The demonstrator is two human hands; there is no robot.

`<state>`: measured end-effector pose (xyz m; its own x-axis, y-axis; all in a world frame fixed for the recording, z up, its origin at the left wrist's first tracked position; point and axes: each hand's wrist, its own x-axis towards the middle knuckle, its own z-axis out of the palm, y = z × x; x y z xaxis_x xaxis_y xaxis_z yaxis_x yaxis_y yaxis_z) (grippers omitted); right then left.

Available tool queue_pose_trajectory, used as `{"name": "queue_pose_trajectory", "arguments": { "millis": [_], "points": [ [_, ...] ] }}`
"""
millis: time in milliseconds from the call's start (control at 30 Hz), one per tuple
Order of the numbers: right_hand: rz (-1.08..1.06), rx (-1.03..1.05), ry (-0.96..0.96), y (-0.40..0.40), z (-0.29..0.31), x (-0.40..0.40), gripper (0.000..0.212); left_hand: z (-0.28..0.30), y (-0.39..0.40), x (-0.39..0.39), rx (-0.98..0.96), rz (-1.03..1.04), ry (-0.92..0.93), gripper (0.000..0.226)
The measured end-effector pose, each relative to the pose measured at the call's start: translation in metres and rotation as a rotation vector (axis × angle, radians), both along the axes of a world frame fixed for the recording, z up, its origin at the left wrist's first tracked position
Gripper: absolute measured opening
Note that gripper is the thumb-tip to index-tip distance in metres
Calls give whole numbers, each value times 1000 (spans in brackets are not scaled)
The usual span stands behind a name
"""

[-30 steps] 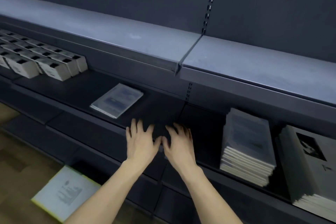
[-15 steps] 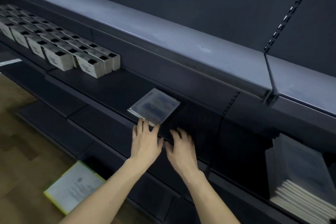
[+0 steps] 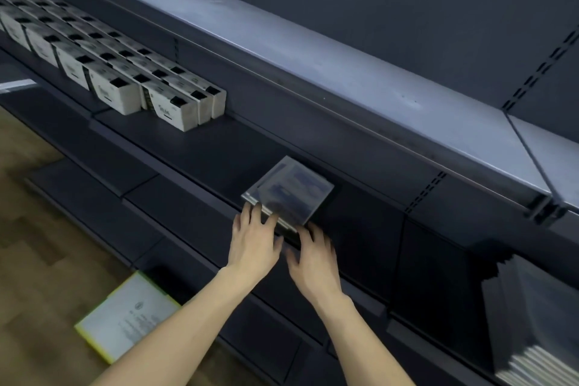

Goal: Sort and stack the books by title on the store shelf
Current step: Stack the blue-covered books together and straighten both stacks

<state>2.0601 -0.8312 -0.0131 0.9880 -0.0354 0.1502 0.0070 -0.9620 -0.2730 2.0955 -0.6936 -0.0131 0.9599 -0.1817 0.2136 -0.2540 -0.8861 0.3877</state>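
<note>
Two hands, one small stack: the step in hand looks like picking up or squaring the shrink-wrapped books on the middle shelf.
White boxes [image 3: 119,72]: rows of them fill the far left of the same shelf, well apart from the work; leave them alone.
Floor book [image 3: 125,320]: a pale, yellow-edged book lies on the wooden floor below the shelving and is likely yet to be sorted.
Left hand [image 3: 253,241]: grip open, fingers spread, tips touching the near left edge of the book stack [image 3: 289,191]. Best to slide the fingers under that edge, since the wrap looks slippery.
Book stack: lies flat, turned askew, near the front lip of the middle shelf [image 3: 194,147].
Right hand [image 3: 315,260]: grip open, fingers loosely bent just beside the near right corner; contact cannot be told. It should take the opposite side so the books lift level.
Magazine pile [image 3: 532,323]: stacked at the far right, a probable destination if titles match; the cover print is too blurred to read.
</note>
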Motion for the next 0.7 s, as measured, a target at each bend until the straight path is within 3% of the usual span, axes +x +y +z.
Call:
{"name": "queue_pose_trajectory", "arguments": {
  "millis": [700],
  "points": [
    [-38,144,238,-8,-16,81,58,-15,-22,94,52,17,167,58]
  ]
}}
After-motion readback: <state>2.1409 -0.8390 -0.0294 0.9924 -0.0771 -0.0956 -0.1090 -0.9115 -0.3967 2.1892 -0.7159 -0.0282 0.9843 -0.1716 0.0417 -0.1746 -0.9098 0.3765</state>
